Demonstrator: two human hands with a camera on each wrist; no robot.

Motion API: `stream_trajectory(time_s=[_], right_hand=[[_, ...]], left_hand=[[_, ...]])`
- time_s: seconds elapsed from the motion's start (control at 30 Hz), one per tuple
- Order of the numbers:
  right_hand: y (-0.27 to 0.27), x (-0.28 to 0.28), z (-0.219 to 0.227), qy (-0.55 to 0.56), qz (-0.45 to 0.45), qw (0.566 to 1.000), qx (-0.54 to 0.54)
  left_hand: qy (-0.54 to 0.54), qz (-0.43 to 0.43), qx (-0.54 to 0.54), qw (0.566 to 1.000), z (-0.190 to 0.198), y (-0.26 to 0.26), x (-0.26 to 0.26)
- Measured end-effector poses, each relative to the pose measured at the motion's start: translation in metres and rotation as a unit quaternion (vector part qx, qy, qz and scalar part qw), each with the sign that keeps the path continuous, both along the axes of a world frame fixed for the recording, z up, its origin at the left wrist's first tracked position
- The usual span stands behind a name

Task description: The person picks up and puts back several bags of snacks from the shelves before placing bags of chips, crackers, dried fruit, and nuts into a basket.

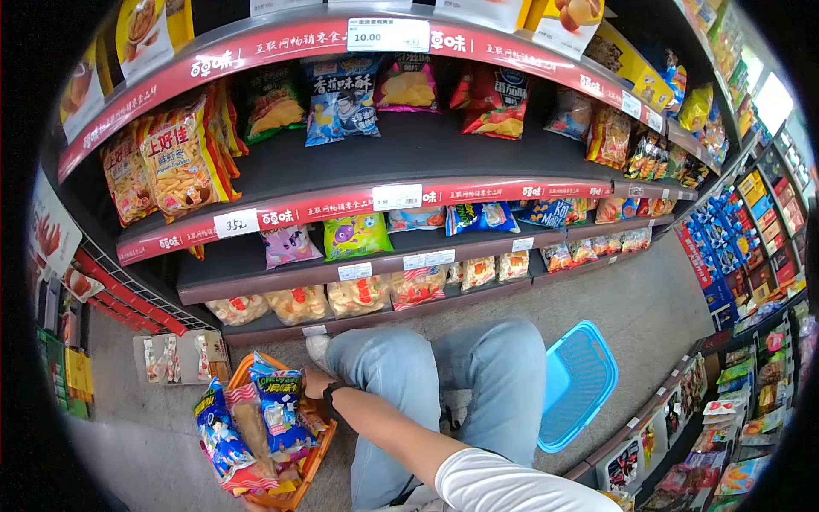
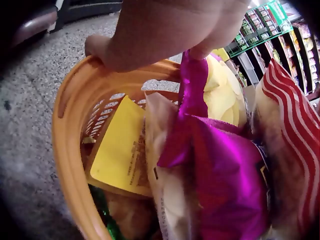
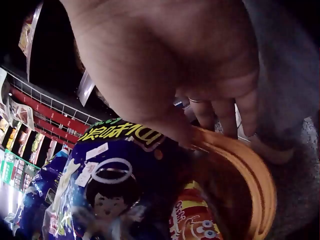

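An orange plastic basket [image 1: 322, 452] full of snack bags stands on the floor at the lower left of the head view. My right hand [image 3: 170, 65] grips its rim, fingers over the outer side. At the rim's other end, my left hand [image 2: 165, 35] holds on from above; it is mostly out of the head view. Two blue snack bags [image 1: 281, 410] stick up from the basket, with a clear bag striped red and white [image 2: 292, 140] between them. A shiny purple bag [image 2: 225, 170] and a yellow packet [image 2: 120, 145] lie under my left hand.
A blue basket [image 1: 580, 384] sits on the floor right of my knees. Ahead rise black shelves [image 1: 478, 162] with red label strips and bagged snacks. A low white box [image 1: 179, 358] stands beyond the orange basket. Another snack rack [image 1: 717, 410] lines the right side.
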State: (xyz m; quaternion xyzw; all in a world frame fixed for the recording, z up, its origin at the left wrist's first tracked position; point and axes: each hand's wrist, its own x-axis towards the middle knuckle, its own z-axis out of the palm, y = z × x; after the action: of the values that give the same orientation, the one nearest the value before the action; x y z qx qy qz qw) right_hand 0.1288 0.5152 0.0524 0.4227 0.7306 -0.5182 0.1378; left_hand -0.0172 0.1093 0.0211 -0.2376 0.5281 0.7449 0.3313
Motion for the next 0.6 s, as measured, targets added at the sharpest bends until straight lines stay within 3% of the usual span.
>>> stream_trajectory(time_s=[0.23,0.33,0.43,0.57,0.6], right_hand=[[0.007,0.020,0.006,-0.003,-0.002,0.998,-0.067],[0.012,0.026,-0.016,0.006,-0.003,0.999,-0.036],[0.016,0.033,0.014,0.012,-0.014,0.998,-0.055],[0.016,0.032,0.018,-0.016,-0.009,1.000,-0.019],[0.015,0.028,0.000,-0.018,-0.006,1.000,-0.001]], left_hand=[[-0.001,-0.005,0.012,1.000,-0.002,0.006,0.000],[0.003,-0.002,0.026,1.000,0.000,-0.002,-0.002],[0.007,-0.002,0.053,0.999,-0.003,-0.016,-0.003],[0.023,-0.056,0.082,0.995,0.011,-0.008,0.002],[0.043,-0.047,0.074,0.995,0.007,-0.008,0.001]])
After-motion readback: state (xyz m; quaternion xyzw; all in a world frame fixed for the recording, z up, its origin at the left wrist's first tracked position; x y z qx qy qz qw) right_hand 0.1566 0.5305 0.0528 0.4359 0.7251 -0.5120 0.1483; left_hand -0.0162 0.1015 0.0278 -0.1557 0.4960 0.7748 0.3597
